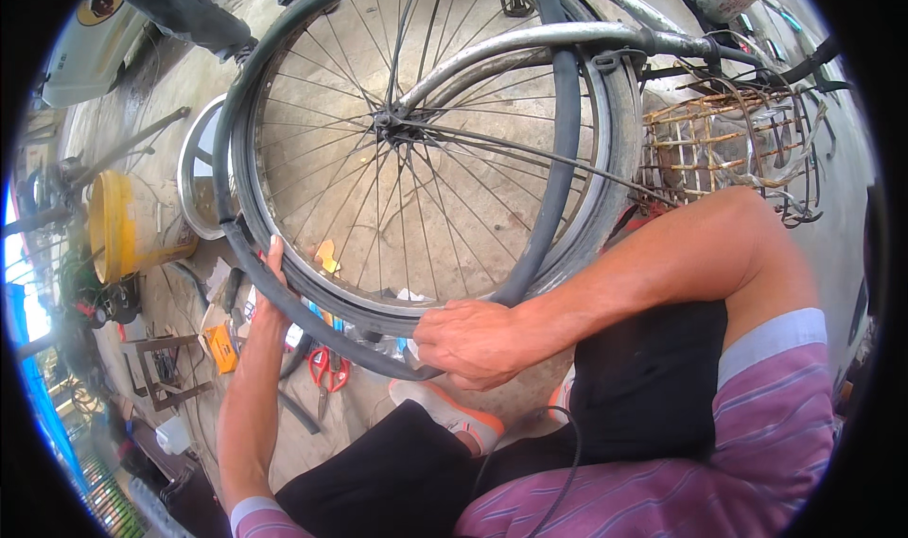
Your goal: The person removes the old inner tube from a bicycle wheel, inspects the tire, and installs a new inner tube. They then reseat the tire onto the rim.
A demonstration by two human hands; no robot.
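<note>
A bicycle wheel [402, 131] with thin spokes and a dark tyre fills the upper middle, still joined to the silvery frame [530, 35]. A grey inner tube [567, 112] hangs loose around it, crossing over the spokes on the right and bowing outside the tyre along the near side. At the wheel's near left edge, my left hand [271, 290] holds the tube, one digit stretched upward and the other fingers mostly hidden. My right hand [473, 342] is closed on the tube at the near edge of the wheel, fingers curled under.
Red-handled scissors [328, 370] lie on the floor near my left forearm, beside an orange-yellow box [221, 349]. A yellow bucket [113, 226] and a round basin [197, 174] stand left. A rusty wire basket [719, 141] is at right. Another person's leg [194, 13] shows at upper left.
</note>
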